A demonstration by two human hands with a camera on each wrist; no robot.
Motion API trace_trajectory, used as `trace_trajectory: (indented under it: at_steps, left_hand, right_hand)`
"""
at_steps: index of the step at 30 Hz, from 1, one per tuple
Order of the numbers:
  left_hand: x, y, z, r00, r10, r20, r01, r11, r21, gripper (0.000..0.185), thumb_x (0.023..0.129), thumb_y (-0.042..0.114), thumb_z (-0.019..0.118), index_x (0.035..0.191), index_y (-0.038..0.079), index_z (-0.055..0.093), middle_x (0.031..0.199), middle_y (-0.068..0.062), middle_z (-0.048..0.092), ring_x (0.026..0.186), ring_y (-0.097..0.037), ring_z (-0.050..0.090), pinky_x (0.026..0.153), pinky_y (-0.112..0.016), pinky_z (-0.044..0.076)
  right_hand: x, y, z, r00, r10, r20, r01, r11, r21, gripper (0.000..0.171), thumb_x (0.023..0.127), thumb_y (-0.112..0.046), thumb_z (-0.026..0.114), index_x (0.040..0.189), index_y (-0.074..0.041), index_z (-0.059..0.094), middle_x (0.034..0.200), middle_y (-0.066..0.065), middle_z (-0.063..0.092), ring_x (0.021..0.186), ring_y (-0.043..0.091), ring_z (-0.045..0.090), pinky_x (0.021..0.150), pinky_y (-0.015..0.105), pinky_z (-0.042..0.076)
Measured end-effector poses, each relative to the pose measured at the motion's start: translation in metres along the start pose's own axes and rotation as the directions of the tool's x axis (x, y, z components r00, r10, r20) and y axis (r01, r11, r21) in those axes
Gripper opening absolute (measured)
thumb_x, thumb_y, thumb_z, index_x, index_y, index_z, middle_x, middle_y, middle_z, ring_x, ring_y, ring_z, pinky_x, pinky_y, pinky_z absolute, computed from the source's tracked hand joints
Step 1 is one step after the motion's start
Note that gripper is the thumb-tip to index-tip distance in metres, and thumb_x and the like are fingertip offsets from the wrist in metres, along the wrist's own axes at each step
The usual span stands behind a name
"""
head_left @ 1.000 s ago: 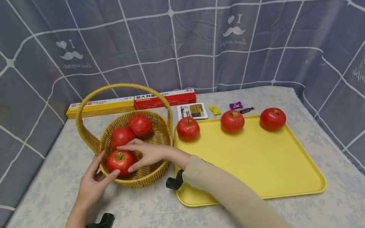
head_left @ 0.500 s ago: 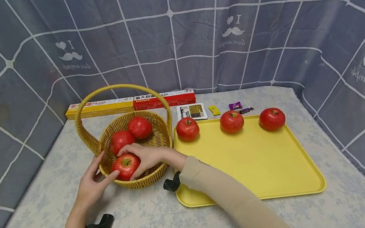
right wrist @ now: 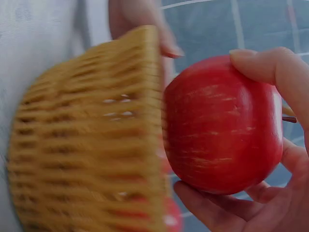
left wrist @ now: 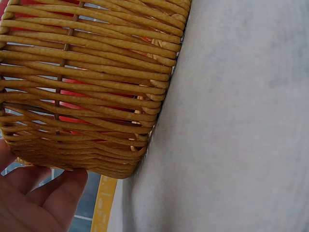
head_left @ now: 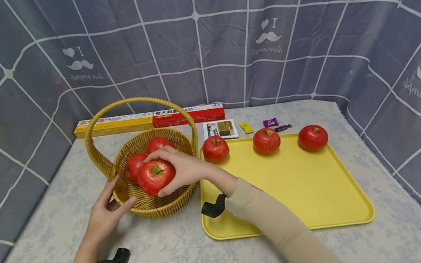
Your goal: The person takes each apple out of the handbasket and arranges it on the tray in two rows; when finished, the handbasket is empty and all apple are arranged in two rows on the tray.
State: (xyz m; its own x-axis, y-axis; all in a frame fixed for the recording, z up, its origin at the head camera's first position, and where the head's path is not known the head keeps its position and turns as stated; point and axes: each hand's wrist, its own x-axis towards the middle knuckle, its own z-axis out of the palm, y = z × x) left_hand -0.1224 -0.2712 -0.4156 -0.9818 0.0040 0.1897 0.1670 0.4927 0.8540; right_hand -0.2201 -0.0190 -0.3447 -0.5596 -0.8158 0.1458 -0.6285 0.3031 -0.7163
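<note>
My right hand grips a red apple with a yellowish patch round its stem. In the right wrist view this apple is raised level with the rim of the wicker basket, thumb on one side and fingers on the other. My left hand holds the near left rim of the basket; in the left wrist view its fingers touch the woven wall. Two more apples lie inside, one at the left and one at the back, both partly hidden.
Right of the basket lies a yellow tray with apples along its far edge, left, middle and right. Behind stand pasta boxes, a flat packet and small wrapped sweets. The basket's tall handle arches overhead.
My right hand has closed round the near apple and lifted it up and to the right from the basket's bottom. The left hand has stayed at the rim.
</note>
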Motion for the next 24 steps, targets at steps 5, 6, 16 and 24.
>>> trace_trajectory:
  at_steps: [5,6,16,24]
  left_hand:
    - [-0.001,-0.001,0.000,1.000,0.001,0.004,-0.001,1.000,-0.006,0.077,0.089,0.017,0.067,0.151,0.011,0.021,0.155,-0.018,0.004,0.136,-0.042,0.018,0.084,0.001,0.032]
    - [-0.001,-0.002,0.000,1.000,0.004,0.003,-0.004,1.000,-0.007,0.077,0.089,0.017,0.067,0.151,0.011,0.021,0.155,-0.018,0.005,0.136,-0.042,0.018,0.084,0.001,0.032]
    - [-0.002,-0.001,0.000,1.000,-0.005,0.006,0.005,1.000,-0.015,0.077,0.089,0.017,0.067,0.151,0.014,0.021,0.155,-0.017,0.004,0.137,-0.040,0.017,0.084,0.001,0.032]
    - [-0.002,0.000,0.000,1.000,-0.006,0.007,0.006,1.000,-0.012,0.078,0.089,0.017,0.067,0.151,0.014,0.021,0.155,-0.017,0.004,0.137,-0.040,0.016,0.084,0.001,0.032]
  right_hand:
    - [-0.030,-0.002,-0.029,0.998,-0.070,-0.007,0.071,0.995,0.069,0.073,0.068,-0.029,0.084,0.131,-0.023,0.046,0.129,-0.003,0.040,0.116,0.010,0.040,0.088,0.027,0.046]
    - [-0.036,-0.001,-0.034,0.996,-0.085,-0.001,0.085,0.993,0.079,0.073,0.068,-0.027,0.084,0.131,-0.021,0.046,0.129,-0.003,0.041,0.117,0.010,0.040,0.089,0.028,0.047]
    - [-0.092,0.032,-0.053,0.984,-0.114,0.138,0.099,0.989,0.109,0.071,0.070,-0.022,0.081,0.131,-0.015,0.046,0.131,0.000,0.041,0.119,0.015,0.040,0.095,0.033,0.044]
    - [-0.113,0.054,-0.044,0.967,-0.063,0.248,0.035,0.993,0.116,0.071,0.069,-0.019,0.082,0.130,-0.012,0.045,0.130,0.000,0.044,0.120,0.014,0.040,0.101,0.032,0.038]
